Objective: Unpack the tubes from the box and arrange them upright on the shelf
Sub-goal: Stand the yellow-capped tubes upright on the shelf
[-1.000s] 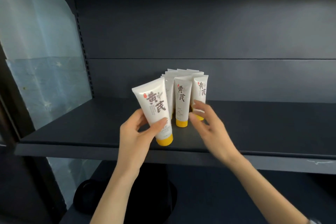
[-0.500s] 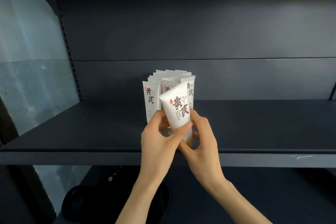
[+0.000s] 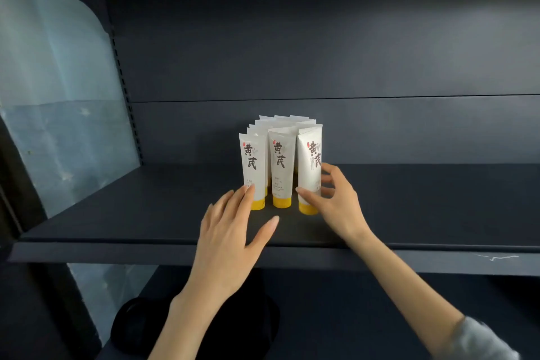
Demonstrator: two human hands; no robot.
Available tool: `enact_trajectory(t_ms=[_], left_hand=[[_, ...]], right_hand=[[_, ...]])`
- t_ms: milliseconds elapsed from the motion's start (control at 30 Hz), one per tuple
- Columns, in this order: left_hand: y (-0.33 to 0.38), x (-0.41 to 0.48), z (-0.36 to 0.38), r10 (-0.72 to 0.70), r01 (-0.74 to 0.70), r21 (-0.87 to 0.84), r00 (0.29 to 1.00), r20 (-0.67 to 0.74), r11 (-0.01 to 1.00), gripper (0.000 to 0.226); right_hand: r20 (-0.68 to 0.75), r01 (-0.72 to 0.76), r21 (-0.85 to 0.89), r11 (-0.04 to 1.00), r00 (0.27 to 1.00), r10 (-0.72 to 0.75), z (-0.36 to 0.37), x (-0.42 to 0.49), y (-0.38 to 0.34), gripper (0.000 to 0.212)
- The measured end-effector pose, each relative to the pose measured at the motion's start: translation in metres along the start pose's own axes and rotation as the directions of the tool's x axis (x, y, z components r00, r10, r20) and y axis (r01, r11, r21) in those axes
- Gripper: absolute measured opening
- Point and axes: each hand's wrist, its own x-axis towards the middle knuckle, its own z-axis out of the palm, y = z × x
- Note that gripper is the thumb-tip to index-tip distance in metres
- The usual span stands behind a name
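Well along, tubes (image 3: 281, 161) upright on shelf (image 3: 146, 213): pinching rightmost tube (image 3: 309, 161) in right grip (image 3: 336, 202), straight-fingered left grip (image 3: 230, 234) touching leftmost tube (image 3: 252, 161); box unseen.

Tubes (image 3: 280, 164) at 12 o'clock looked like smooth white plastic w/ a soft satin sheen; their caps (image 3: 282, 202) were glossier yellow plastic. Shelf (image 3: 146, 213) was dark matt painted metal, w/ a pale scratch (image 3: 496, 257) at 4 o'clock. Side panel (image 3: 58, 82) at 9 o'clock was creased translucent film. Sleeve (image 3: 479, 339) at 5 o'clock was grey cloth.

Head view, close before shelf (image 3: 122, 222)
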Motion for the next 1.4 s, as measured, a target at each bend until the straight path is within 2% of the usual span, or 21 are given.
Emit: enact_trajectory(t_ms=[100, 267, 367, 767, 900, 967, 1133, 1267, 1400], left_hand=[[-0.013, -0.006, 0.000, -0.041, 0.037, 0.082, 0.998, 0.046, 0.996, 0.087], [-0.023, -0.013, 0.003, -0.079, 0.073, 0.088, 0.994, 0.071, 0.993, 0.087], [-0.028, -0.016, 0.003, -0.095, 0.089, 0.080, 0.993, 0.076, 0.993, 0.086], [-0.035, -0.021, -0.001, -0.109, 0.102, 0.071, 0.990, 0.093, 0.992, 0.085], [-0.034, -0.023, -0.002, -0.082, 0.077, 0.055, 0.991, 0.109, 0.996, 0.085], [-0.034, -0.024, -0.003, -0.067, 0.063, 0.036, 0.991, 0.115, 0.997, 0.085], [-0.027, -0.025, 0.000, -0.026, 0.024, 0.016, 0.992, 0.123, 1.000, 0.084], [-0.016, -0.031, 0.007, 0.040, -0.044, 0.027, 0.991, 0.125, 0.999, 0.083], [-0.002, -0.040, 0.018, 0.107, -0.115, 0.042, 0.981, 0.162, 0.992, 0.080]], right_hand=[[-0.008, -0.068, -0.053, 0.996, 0.998, 0.067, -0.003, 0.019, 0.010, 0.053], [0.005, -0.146, -0.101, 0.984, 0.989, 0.148, 0.001, 0.037, 0.023, 0.059], [0.013, -0.142, -0.134, 0.981, 0.989, 0.145, 0.006, 0.039, 0.026, 0.065], [-0.014, -0.168, -0.229, 0.959, 0.985, 0.169, 0.004, 0.036, 0.024, 0.063], [-0.036, -0.129, -0.354, 0.926, 0.992, 0.125, -0.007, 0.022, 0.018, 0.064], [-0.049, -0.087, -0.492, 0.866, 0.996, 0.073, -0.017, 0.009, 0.013, 0.064], [-0.075, -0.033, -0.805, 0.593, 0.996, -0.047, -0.048, -0.037, -0.001, 0.064], [-0.119, -0.110, -0.891, 0.440, 0.993, 0.008, -0.073, -0.081, -0.002, 0.072], [-0.213, -0.226, -0.904, 0.364, 0.974, 0.076, -0.101, -0.128, 0.004, 0.080]])
